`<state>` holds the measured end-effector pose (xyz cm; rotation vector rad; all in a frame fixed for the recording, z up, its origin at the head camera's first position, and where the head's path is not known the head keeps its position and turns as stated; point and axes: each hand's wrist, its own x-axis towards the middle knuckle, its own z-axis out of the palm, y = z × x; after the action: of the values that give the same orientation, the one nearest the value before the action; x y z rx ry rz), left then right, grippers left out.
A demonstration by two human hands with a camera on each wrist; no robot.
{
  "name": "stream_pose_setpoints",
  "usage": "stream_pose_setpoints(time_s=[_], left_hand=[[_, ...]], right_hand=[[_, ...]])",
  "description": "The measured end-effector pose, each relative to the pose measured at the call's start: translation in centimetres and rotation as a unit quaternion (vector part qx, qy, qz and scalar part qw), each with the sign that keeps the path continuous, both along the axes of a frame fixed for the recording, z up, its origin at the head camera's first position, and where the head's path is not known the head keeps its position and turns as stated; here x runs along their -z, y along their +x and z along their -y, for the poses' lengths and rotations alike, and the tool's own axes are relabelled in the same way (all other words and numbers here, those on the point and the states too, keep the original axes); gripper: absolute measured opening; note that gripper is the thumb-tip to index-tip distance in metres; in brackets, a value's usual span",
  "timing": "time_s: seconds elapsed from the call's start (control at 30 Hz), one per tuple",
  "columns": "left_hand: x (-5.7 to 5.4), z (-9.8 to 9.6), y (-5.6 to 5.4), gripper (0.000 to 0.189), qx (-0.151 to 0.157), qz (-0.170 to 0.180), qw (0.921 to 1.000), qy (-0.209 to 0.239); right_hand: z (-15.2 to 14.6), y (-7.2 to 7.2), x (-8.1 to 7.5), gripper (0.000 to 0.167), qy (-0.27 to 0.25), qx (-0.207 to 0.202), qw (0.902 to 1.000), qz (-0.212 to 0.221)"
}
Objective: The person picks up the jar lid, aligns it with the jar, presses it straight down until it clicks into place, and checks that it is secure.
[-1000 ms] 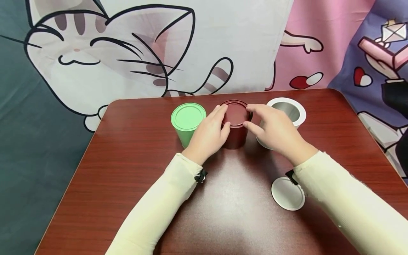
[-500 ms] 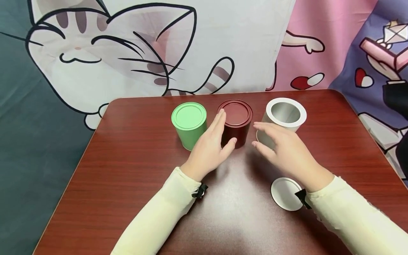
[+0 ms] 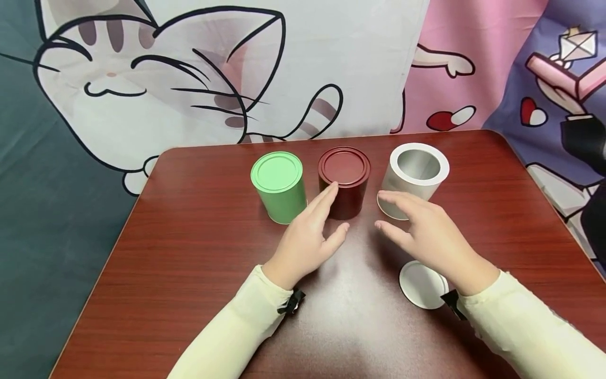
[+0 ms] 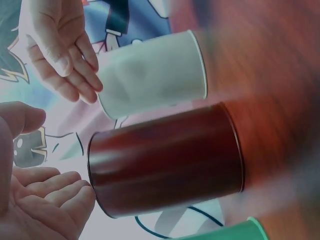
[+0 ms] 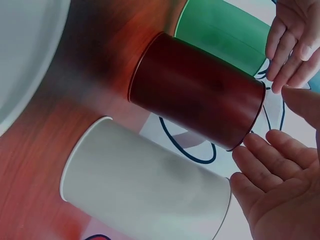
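Three cans stand in a row at the back of the table. On the left is a green can [image 3: 283, 202] with its lid on. A dark red lidded can [image 3: 347, 202] is in the middle, and at the right stands a white can [image 3: 395, 184] with an open top. My left hand [image 3: 305, 237] hovers before the red can, fingers extended and holding nothing; its fingertips overlap the can in the head view. My right hand [image 3: 428, 237], fingers relaxed and also without anything in it, is in front of the white can. A round white lid [image 3: 423, 284] lies near my right wrist.
The reddish-brown wooden table [image 3: 189, 237] has rounded back corners. Right behind its far edge hangs a cartoon cat cloth [image 3: 369, 63]. A black strap [image 3: 292, 301] sits on my left wrist, and another black piece [image 3: 452, 302] is on the right one.
Both hands have drawn back from the red can's lid toward me and moved apart, the right one shifting to the right. The cans and the loose lid have stayed in place.
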<state>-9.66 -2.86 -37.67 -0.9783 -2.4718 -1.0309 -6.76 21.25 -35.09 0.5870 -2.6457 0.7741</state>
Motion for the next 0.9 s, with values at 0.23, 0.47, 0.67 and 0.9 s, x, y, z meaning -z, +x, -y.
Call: stream_pose_setpoints(time_s=[0.23,0.47,0.67,0.9], left_hand=[[0.5,-0.5,1.3,0.066,0.026,0.021,0.9994,0.004],[1.2,-1.5,2.4,0.066,0.050,0.049,0.9974,-0.019],[1.8,-2.4,3.1,0.068,0.061,0.085,0.9935,-0.045],[2.7,-3.5,3.8,0.069,0.079,0.076,0.9908,-0.078]], right_hand=[[-0.5,1.1,0.6,0.050,-0.001,0.004,0.9999,0.013],[-0.8,2.3,1.3,0.048,0.008,0.002,0.9999,0.014],[-1.2,3.2,1.9,0.046,0.017,0.004,0.9996,0.023],[-1.9,4.1,2.7,0.046,0.017,0.016,0.9997,0.011]])
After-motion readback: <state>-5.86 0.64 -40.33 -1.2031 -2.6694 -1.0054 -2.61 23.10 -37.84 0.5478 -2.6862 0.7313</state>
